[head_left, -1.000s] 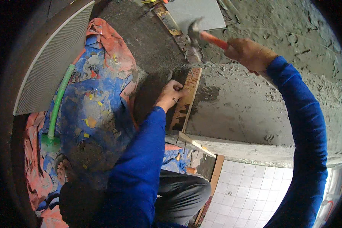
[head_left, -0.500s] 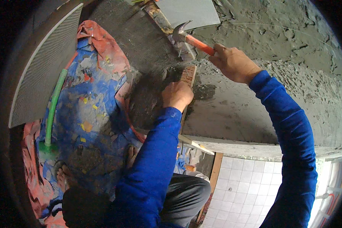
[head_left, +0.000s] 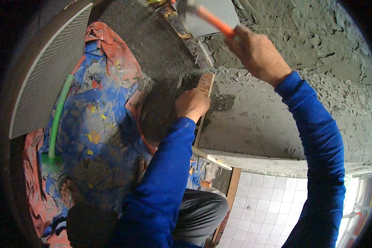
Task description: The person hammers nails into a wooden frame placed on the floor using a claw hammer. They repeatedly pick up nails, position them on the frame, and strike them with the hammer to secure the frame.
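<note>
A claw hammer [head_left: 214,20] with an orange handle is raised in my right hand [head_left: 262,56], its grey head smeared by motion near the top edge. My left hand [head_left: 192,103] is closed round a narrow wooden strip [head_left: 206,82] that stands along the edge of the smooth grey mortar ledge. The strip's upper end shows past my knuckles; my hand hides its middle. Beyond that end, a worn, mortar-stained batten [head_left: 200,51] runs up the corner of the wall. A thin nail-like piece seems to stick out of it, too small to be sure.
A grey tile [head_left: 219,25] sits on the far wall among rough wet mortar [head_left: 301,49]. To the left, a ribbed-back panel [head_left: 49,78] leans beside a green hose [head_left: 62,107] and a dirty blue tarp [head_left: 107,120]. White floor tiles [head_left: 264,202] lie low at right.
My right hand has lifted the hammer, its head going up and slightly left, away from the batten. My left hand stays almost in place on the strip.
</note>
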`<state>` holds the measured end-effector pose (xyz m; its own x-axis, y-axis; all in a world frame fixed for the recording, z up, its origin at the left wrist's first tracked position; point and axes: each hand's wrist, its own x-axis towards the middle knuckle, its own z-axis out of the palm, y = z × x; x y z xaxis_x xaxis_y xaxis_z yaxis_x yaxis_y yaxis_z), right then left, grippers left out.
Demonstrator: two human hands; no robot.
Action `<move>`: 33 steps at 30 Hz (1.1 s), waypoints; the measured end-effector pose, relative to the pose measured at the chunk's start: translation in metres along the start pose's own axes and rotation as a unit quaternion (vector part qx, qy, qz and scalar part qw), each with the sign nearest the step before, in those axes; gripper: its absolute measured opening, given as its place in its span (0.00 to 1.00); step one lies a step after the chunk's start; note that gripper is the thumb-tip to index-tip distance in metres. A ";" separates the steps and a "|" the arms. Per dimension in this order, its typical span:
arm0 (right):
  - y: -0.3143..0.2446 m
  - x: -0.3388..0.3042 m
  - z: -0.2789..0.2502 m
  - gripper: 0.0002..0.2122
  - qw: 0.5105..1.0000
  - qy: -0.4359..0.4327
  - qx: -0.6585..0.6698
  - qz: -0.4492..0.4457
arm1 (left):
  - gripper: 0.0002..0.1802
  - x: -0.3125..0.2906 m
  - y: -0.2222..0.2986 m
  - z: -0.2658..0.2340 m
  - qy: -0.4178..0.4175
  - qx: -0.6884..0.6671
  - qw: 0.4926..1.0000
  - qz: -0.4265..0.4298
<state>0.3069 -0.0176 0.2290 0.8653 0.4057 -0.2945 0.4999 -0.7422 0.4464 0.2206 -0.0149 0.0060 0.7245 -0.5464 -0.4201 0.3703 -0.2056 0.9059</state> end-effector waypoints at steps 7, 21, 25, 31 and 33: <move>0.000 0.003 0.024 0.17 0.955 -0.259 -0.101 0.105 | 0.23 -0.004 0.002 -0.005 0.005 -0.008 1.000 -0.004; -0.024 0.021 0.007 0.12 0.978 0.181 0.063 0.084 | 0.25 0.003 -0.004 0.000 0.009 -0.018 1.000 -0.006; -0.003 0.013 0.012 0.13 0.913 -0.373 -0.155 0.056 | 0.26 0.003 -0.002 0.000 0.001 -0.019 1.000 -0.019; 0.018 0.023 -0.025 0.14 0.983 -0.181 -0.037 0.005 | 0.26 0.001 0.000 -0.002 0.000 -0.011 1.000 -0.022; 0.009 0.028 -0.029 0.15 0.997 -0.061 0.030 0.034 | 0.26 0.000 0.000 -0.003 0.004 -0.006 1.000 -0.023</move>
<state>0.3365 0.0025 0.2487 0.8843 0.2887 -0.3669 0.4342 -0.7975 0.4190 0.2223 -0.0120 0.0058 0.7111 -0.5296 -0.4625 0.4109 -0.2208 0.8846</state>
